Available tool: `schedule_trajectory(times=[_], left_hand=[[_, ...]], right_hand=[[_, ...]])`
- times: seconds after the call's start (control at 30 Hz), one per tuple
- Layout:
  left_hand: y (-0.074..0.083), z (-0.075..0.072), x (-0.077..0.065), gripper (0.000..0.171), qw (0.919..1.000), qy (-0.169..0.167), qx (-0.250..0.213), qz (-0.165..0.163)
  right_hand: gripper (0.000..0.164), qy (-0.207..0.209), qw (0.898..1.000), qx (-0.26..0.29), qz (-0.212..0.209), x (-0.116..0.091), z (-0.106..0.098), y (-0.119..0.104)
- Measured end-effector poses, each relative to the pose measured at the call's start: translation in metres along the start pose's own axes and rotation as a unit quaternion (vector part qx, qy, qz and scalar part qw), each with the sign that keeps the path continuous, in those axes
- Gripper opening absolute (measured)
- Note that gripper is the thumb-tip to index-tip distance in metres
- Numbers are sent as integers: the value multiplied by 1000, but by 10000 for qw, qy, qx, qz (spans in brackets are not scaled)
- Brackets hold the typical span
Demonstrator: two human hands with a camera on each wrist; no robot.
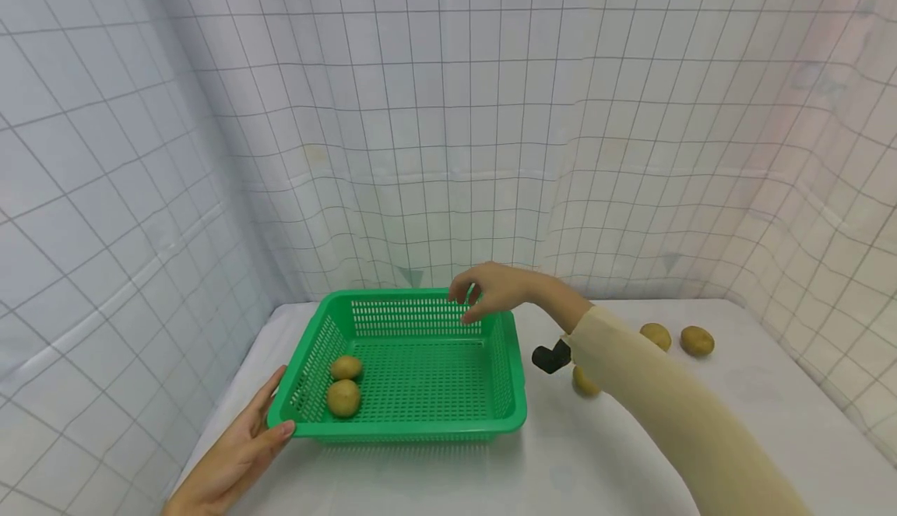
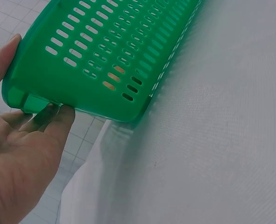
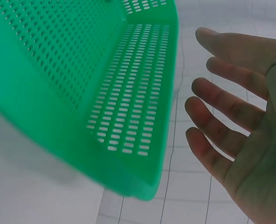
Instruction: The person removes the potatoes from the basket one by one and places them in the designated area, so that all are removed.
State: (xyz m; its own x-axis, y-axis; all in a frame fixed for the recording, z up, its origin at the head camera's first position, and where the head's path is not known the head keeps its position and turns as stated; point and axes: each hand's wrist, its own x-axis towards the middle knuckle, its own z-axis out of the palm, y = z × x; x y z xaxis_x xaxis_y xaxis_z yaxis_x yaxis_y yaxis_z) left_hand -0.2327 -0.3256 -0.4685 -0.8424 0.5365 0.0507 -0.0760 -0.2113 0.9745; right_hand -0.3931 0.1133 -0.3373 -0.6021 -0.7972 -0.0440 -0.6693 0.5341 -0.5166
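A green plastic basket with slotted walls stands on the white table. My left hand holds its near left corner, with the thumb on one side of the rim and fingers under it in the left wrist view. Inside, at the left, lie a round potato and a smaller potato behind it. My right hand is over the basket's far right corner, fingers loosely bent and apart, holding nothing. The right wrist view shows the right palm beside the basket wall, with space between them.
On the white table, right of the basket, lie a potato partly behind the right sleeve, and two potatoes farther back, one beside another. A black object shows below the right forearm. Gridded white sheets hang around.
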Motion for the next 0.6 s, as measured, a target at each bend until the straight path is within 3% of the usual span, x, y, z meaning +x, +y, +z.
schedule_trajectory(times=[0.13, 0.6], left_hand=[[0, 0, 0, 86, 10000, 21, 7, 6], [1, 2, 1, 85, 10000, 25, -40, -79]], right_hand=[[38, -114, 9997, -177, -80, 14, 3, -10], [40, -430, 9988, 15, -219, 58, 25, -29]])
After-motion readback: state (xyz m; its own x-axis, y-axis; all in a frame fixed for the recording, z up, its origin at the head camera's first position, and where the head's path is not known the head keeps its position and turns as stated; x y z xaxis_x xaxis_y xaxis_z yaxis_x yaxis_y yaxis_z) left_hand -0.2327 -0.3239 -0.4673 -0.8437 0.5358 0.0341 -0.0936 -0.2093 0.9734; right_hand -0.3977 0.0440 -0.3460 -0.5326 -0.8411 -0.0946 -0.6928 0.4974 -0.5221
